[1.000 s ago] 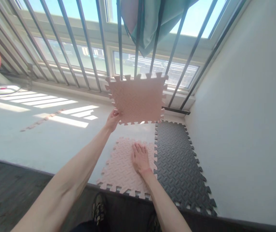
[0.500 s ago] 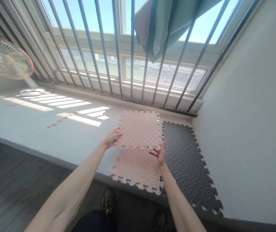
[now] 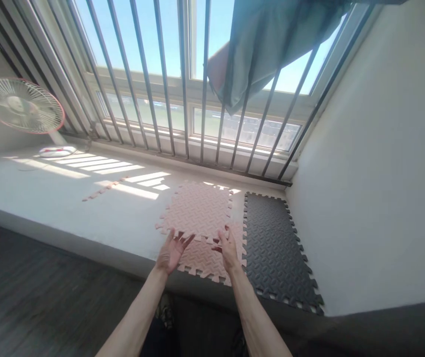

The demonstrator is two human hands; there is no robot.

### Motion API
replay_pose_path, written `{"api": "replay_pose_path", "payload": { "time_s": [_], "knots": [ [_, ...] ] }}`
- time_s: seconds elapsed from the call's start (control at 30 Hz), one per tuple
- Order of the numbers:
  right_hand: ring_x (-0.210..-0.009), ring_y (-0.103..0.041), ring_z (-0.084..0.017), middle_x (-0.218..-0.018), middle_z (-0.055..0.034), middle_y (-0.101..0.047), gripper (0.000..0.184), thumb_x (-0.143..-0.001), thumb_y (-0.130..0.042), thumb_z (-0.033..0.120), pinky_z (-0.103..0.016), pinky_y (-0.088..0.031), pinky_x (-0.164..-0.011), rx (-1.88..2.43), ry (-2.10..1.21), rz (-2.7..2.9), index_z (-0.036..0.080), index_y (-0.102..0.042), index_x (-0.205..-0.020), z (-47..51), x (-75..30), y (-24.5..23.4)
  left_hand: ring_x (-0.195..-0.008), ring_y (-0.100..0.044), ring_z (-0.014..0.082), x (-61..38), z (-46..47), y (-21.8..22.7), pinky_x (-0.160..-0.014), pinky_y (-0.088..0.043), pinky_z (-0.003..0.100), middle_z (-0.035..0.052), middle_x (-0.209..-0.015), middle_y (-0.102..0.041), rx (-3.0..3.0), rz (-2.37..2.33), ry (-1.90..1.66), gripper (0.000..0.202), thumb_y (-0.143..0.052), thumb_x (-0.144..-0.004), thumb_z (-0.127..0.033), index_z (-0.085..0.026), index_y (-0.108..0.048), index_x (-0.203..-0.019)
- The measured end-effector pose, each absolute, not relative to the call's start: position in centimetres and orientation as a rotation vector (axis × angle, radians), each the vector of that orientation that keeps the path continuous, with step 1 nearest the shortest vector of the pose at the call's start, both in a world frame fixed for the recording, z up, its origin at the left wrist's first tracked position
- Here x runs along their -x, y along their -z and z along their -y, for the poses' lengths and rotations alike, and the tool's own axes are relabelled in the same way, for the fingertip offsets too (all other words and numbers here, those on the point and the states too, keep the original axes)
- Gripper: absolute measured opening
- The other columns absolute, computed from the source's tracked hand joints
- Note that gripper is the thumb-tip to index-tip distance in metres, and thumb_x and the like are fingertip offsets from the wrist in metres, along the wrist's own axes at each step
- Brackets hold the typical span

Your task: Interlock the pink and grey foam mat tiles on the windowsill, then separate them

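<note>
A pink foam puzzle mat [image 3: 199,208] with toothed edges lies at the back, its near edge overlapping a second pink foam mat [image 3: 205,258]. At the near left corner of the upper mat, my left hand [image 3: 171,252] is open, palm up, fingers spread. My right hand [image 3: 228,248] is by that mat's near right corner, thumb raised and fingers apart, over the lower mat. Neither hand visibly grips a mat. To the right, dark grey foam mats [image 3: 277,248] lie against the wall, with a strip of ledge between them and the upper pink mat.
A pale ledge [image 3: 67,218] runs under a barred window. A pink toothed edge strip [image 3: 104,188] lies on it, left of the mats. A fan [image 3: 26,106] stands at the far left. Grey-green cloth [image 3: 249,54] hangs at the window. A white wall [image 3: 376,173] bounds the right.
The upper pink mat has shifted left, away from the dark mats. My left hand has let go of its left edge and moved to the near edge; both hands are closer together. The view has tilted.
</note>
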State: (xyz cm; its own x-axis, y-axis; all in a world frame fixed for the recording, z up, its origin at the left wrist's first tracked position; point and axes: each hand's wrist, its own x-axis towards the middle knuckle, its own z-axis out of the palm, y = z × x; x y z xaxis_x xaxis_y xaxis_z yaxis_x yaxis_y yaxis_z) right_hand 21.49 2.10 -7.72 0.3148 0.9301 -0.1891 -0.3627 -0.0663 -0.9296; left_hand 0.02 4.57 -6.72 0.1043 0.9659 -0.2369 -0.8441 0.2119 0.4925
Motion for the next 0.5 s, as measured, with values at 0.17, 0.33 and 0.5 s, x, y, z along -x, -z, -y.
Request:
{"api": "replay_pose_path", "payload": {
  "time_s": [0.17,0.33,0.5],
  "knots": [
    [-0.1,-0.076,-0.024,-0.12,-0.0106,-0.077,0.064,-0.099,-0.056,0.068,-0.039,-0.067,-0.075,1.272,-1.192,0.989,0.025,-0.061,-0.147,-0.5,-20.5,7.5,-0.072,-0.073,0.0132,2.5,-6.4,6.7,-0.068,-0.062,0.024,-0.0029,-0.081,-0.075,-0.371,-0.909,-1.572,0.024,-0.076,-0.078,-0.001,-0.02,-0.066,-0.088],
    [-0.124,-0.07,-0.027,-0.132,-0.0099,-0.076,0.04,-0.102,-0.056,0.043,-0.048,-0.057,-0.11,1.57,-0.585,1.454,0.027,-0.073,-0.134,4.5,-28.6,9.7,-0.066,-0.065,0.0104,12.2,-11.1,5.1,-0.064,-0.059,0.021,-0.0056,-0.071,-0.066,-0.424,-1.14,-1.636,0.025,-0.066,-0.081,0.004,-0.018,-0.062,-0.093],
    [-0.133,-0.063,-0.027,-0.137,-0.0095,-0.072,0.034,-0.106,-0.051,0.033,-0.051,-0.05,-0.119,1.666,-0.323,1.583,0.027,-0.072,-0.132,9.0,-34.7,12.4,-0.065,-0.061,0.0107,18.0,-14.0,5.6,-0.061,-0.057,0.02,-0.0019,-0.068,-0.062,-0.517,-1.403,-1.596,0.022,-0.057,-0.087,0.009,-0.013,-0.056,-0.089]
  ]
}}
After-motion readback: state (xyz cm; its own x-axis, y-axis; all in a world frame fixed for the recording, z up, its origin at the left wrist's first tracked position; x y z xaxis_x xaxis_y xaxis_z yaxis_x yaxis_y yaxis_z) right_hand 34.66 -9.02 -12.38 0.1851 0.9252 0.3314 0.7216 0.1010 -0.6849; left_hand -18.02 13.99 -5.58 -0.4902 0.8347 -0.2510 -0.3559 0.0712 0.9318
